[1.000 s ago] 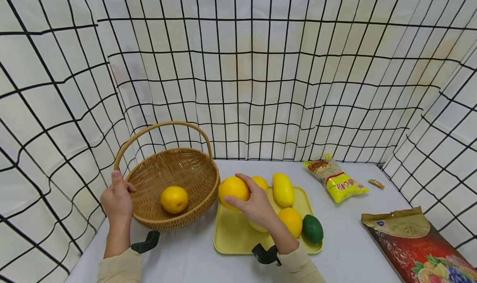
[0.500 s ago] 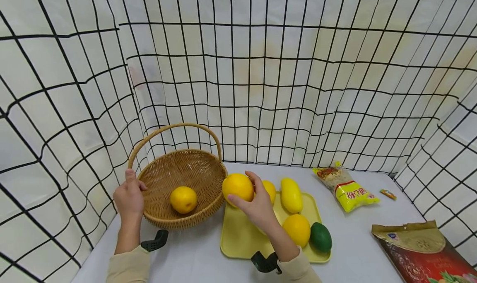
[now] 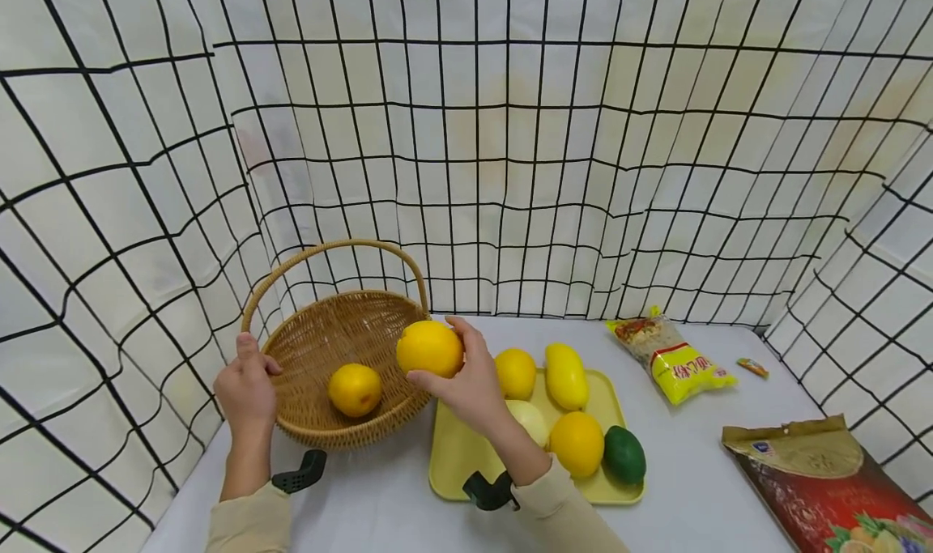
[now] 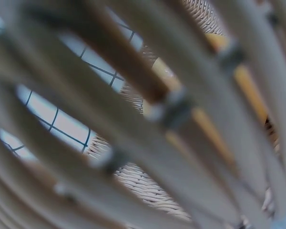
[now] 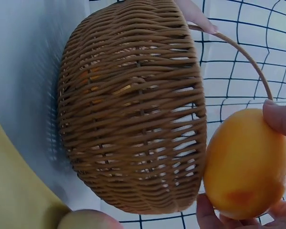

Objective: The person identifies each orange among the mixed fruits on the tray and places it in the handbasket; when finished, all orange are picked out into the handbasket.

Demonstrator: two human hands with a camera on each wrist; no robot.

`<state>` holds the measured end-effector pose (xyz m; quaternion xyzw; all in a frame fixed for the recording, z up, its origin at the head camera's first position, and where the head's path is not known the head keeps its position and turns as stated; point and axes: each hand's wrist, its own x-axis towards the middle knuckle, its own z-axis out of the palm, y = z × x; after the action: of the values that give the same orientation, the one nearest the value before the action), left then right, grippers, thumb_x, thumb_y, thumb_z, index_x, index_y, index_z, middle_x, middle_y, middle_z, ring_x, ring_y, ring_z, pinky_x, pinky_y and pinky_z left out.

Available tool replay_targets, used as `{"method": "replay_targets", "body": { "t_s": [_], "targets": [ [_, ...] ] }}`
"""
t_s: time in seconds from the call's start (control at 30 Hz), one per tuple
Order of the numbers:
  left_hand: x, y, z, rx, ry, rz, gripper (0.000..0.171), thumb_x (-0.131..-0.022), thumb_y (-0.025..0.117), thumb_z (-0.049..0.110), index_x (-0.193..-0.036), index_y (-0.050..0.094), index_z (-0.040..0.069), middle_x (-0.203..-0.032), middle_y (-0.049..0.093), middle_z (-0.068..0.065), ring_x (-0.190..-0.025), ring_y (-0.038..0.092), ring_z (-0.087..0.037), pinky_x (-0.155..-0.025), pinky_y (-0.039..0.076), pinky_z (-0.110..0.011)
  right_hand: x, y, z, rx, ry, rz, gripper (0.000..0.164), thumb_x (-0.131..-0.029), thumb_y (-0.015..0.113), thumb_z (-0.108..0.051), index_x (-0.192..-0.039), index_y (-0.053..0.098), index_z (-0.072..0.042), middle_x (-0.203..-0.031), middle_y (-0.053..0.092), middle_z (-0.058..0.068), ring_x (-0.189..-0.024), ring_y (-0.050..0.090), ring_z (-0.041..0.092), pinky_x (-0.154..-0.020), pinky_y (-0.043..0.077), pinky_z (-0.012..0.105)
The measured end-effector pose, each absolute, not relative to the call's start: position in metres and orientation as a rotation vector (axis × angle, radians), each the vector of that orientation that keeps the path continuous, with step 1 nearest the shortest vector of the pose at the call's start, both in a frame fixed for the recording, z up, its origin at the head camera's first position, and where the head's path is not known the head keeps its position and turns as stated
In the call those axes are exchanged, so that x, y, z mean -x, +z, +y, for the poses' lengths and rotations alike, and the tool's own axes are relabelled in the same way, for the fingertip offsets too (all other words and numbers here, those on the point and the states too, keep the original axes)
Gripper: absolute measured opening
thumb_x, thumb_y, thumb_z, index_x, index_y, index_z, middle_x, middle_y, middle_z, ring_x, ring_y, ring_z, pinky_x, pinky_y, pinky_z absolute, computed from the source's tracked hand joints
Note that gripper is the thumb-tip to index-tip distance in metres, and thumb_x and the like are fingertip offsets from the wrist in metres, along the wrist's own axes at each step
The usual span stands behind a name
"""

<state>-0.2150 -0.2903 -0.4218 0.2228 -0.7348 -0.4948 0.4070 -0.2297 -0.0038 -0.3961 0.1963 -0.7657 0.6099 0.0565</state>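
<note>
My left hand grips the left side of a wicker basket where its arched handle meets the rim, holding it tilted with the mouth facing me. One orange lies inside the basket. In my right hand is another orange, held between thumb and fingers at the basket's right rim. The right wrist view shows this held orange right beside the woven wall. In the left wrist view, blurred wicker strands cover most of the picture.
A yellow tray on the white table holds two oranges, a yellow mango, a dark green fruit and a partly hidden pale round one. Right lie a yellow food bag, a small wrapper and a red-gold bag.
My right hand has carried the orange left and slightly up, from over the tray to the basket's right rim. The left hand keeps its hold on the basket.
</note>
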Motion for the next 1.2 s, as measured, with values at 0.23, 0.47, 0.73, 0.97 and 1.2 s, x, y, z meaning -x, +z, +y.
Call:
{"method": "replay_targets", "body": {
  "t_s": [0.23,0.47,0.73,0.97,1.2],
  "targets": [
    [0.214,-0.423,-0.291,-0.556,-1.254,-1.832,0.076,-0.104,0.036,0.049,-0.064,0.058,-0.011,-0.05,0.052,-0.002,-0.056,0.043,-0.005,-0.071,0.03,-0.027,0.228,-0.398,-0.021,-0.65,1.85,-2.314,0.085,-0.078,0.084,-0.034,-0.147,0.038,-0.016,-0.138,0.05,0.001,-0.108,0.057,0.019,-0.087,0.05,0.035],
    [0.215,-0.423,-0.291,-0.506,-1.231,-1.831,0.075,-0.104,0.037,0.047,-0.061,0.057,-0.011,-0.048,0.05,-0.01,-0.048,0.037,-0.011,-0.065,0.029,-0.029,0.229,-0.406,-0.036,-0.635,1.718,-2.349,0.075,-0.076,0.084,-0.037,-0.14,0.047,-0.024,-0.133,0.051,-0.003,-0.108,0.052,0.017,-0.087,0.045,0.038],
    [0.214,-0.423,-0.288,-0.523,-1.21,-1.856,0.073,-0.104,0.037,0.048,-0.061,0.057,-0.008,-0.046,0.048,-0.003,-0.044,0.031,-0.015,-0.054,0.027,-0.029,0.231,-0.422,-0.048,-0.642,1.477,-2.422,0.071,-0.074,0.085,-0.036,-0.135,0.052,-0.023,-0.128,0.055,-0.005,-0.107,0.052,0.015,-0.085,0.044,0.035],
    [0.215,-0.42,-0.286,-0.485,-1.205,-1.845,0.074,-0.104,0.037,0.047,-0.06,0.056,-0.009,-0.043,0.043,0.006,-0.046,0.034,-0.013,-0.06,0.029,-0.029,0.233,-0.429,-0.048,-0.675,1.372,-2.407,0.071,-0.074,0.086,-0.036,-0.135,0.053,-0.02,-0.13,0.056,-0.005,-0.11,0.051,0.016,-0.088,0.042,0.036],
    [0.214,-0.419,-0.287,-0.487,-1.221,-1.847,0.075,-0.104,0.037,0.048,-0.061,0.056,-0.011,-0.045,0.046,0.005,-0.05,0.038,-0.01,-0.065,0.03,-0.031,0.233,-0.429,-0.045,-0.706,1.512,-2.363,0.065,-0.08,0.082,-0.024,-0.137,0.052,-0.016,-0.134,0.055,-0.001,-0.121,0.051,0.022,-0.099,0.042,0.041]
  ]
}}
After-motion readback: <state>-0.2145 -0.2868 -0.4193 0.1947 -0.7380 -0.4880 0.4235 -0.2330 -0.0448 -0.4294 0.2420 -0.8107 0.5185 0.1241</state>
